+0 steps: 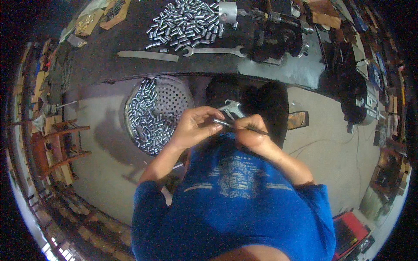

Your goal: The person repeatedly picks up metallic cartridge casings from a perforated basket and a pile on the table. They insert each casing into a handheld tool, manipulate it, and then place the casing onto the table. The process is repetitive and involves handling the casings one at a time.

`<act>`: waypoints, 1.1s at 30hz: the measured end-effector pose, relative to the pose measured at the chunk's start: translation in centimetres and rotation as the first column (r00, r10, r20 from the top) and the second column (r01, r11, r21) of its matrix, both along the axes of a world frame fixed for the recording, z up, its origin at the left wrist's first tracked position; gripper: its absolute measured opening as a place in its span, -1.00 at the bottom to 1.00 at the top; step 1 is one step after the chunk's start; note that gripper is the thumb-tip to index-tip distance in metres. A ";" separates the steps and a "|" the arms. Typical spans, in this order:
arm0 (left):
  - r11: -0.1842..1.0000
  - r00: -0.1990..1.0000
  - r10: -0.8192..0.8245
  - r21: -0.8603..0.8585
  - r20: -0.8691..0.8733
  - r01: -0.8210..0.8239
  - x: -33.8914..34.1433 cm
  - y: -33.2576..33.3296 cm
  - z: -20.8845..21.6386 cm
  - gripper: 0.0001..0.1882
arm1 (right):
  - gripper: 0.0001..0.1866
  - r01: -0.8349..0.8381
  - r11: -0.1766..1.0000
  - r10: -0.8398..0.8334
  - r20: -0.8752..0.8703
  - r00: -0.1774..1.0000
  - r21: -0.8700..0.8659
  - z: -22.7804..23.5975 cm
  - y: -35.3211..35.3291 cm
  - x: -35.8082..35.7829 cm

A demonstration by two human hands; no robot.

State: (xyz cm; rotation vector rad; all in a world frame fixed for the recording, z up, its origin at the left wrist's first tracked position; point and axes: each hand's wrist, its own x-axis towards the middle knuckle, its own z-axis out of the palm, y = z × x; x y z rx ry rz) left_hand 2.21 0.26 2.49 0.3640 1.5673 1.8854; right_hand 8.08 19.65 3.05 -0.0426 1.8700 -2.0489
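My left hand (196, 127) is closed, pinching a small shiny metal cylinder (221, 122) between thumb and fingers, in front of my chest. Right beside it, my right hand (253, 130) is closed round a thin dark rod-shaped tool (257, 130). Its back end sticks out past the hand; its front end, at the cylinder, is hard to make out. Just beyond the hands lies a silver metal tool with a hooked top (231, 107), partly hidden by them. To the left stands a round perforated metal seat or tray (185, 93), with many similar cylinders (148, 117) heaped over its left and near parts.
A dark workbench (96, 65) runs across the far side. On it are a heap of metal cylinders (187, 24), an open-ended wrench (213, 51), a flat metal strip (148, 55) and a greasy machine (283, 35). A wooden chair (61, 148) stands at left.
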 end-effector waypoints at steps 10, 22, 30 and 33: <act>0.832 0.596 -0.022 -0.345 -0.803 -0.434 -2.2 -0.9 -1.7 -0.80 | -0.57 -0.088 0.979 0.171 -0.509 0.844 0.182 2.6 1.8 1.1; 0.852 0.492 -0.085 -0.319 -0.867 -0.415 -1.6 -1.7 -2.1 -0.71 | -0.72 -0.054 0.950 0.200 -0.470 0.860 0.306 2.3 -0.1 0.9; 0.872 0.484 -0.148 -0.345 -0.862 -0.347 -1.7 0.2 -1.7 -0.68 | -0.79 0.012 0.959 0.125 -0.460 0.879 0.283 0.5 -2.3 -2.8; 0.816 0.491 -0.157 -0.393 -0.857 -0.424 -3.9 -0.9 -2.6 -0.78 | -0.79 0.009 0.951 0.118 -0.392 0.912 0.308 2.3 0.1 -1.4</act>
